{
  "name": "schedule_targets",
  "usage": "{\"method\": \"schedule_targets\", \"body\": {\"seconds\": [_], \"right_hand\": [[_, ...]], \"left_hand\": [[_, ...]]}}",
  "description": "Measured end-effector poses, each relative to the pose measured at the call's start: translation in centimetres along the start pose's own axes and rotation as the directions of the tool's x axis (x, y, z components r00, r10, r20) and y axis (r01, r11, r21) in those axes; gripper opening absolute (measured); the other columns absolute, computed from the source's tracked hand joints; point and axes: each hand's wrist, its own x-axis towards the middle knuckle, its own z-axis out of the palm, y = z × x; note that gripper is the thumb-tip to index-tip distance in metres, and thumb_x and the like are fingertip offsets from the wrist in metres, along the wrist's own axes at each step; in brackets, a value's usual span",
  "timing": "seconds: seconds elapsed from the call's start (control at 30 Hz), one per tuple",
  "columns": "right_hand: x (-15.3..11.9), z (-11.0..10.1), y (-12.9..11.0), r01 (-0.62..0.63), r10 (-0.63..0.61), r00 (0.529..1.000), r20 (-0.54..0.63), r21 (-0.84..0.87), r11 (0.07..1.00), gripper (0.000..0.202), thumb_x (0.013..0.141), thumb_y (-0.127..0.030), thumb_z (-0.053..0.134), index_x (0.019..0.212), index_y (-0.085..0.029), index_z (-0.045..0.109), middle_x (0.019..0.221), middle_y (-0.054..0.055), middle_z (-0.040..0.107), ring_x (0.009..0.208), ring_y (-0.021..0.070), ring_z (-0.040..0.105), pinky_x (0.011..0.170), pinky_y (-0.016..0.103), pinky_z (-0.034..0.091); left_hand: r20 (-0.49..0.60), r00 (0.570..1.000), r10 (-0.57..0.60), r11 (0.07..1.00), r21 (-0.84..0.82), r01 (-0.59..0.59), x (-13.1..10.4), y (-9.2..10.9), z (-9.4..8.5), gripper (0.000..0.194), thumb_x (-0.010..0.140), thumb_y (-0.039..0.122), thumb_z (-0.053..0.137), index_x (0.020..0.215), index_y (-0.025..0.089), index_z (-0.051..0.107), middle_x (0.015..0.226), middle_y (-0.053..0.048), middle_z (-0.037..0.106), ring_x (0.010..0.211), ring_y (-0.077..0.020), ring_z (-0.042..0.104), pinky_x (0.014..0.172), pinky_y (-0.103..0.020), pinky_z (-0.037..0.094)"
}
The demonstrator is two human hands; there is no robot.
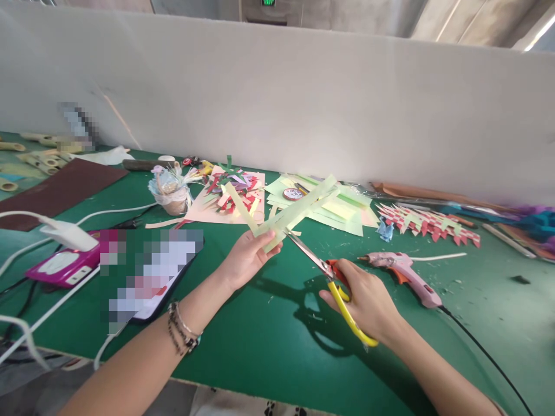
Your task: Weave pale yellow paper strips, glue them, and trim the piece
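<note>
My left hand (249, 257) is closed on a pale green paper strip (299, 211), pinched near its lower end and slanting up to the right. A thinner pale yellow strip (240, 207) sticks up to the left beside the same fingers. In my right hand (366, 294) is a pair of scissors (353, 316) with yellow and orange handles. Its blades point up and left, their tips at the lower part of the green strip. Whether the blades are cutting into the paper, I cannot tell.
A pink glue gun (405, 271) lies right, its cord running to the front. Behind are cut scraps on a pink sheet (203, 208), green paper sheets (353, 222), a red-and-white paper piece (433, 225) and a small wrapped basket (171, 190). Left are a phone (156, 303) and a magenta power strip (71, 263).
</note>
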Motion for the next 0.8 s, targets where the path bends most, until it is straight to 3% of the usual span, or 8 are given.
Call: {"method": "schedule_targets", "body": {"seconds": [0.4, 0.8], "right_hand": [[0.18, -0.36, -0.09, -0.027, 0.021, 0.999, -0.049, -0.13, 0.991, 0.042, 0.076, -0.06, 0.048, 0.086, -0.019, 0.048, 0.069, 0.001, 0.057, 0.051, 0.0175, 0.054, 0.042, 0.023, 0.03], [0.1, -0.27, -0.07, -0.004, 0.004, 1.0, -0.006, -0.029, 1.0, 0.038, 0.078, -0.058, 0.047, 0.08, -0.02, 0.046, 0.067, 0.0, 0.057, 0.051, 0.0155, 0.051, 0.044, 0.023, 0.03]], "left_hand": [[-0.026, 0.999, 0.045, 0.987, 0.158, -0.04, 0.04, -0.24, 0.23, 0.021, 0.054, 0.028, 0.081, 0.071, 0.019, 0.072, 0.069, 0.001, 0.066, 0.067, -0.0085, 0.056, 0.059, -0.019, 0.043], [0.002, 0.997, 0.077, 0.987, 0.141, -0.076, -0.37, -0.66, 0.79, 0.02, 0.059, 0.027, 0.079, 0.075, 0.019, 0.071, 0.075, 0.0, 0.067, 0.076, -0.0111, 0.059, 0.072, -0.023, 0.044]]}}
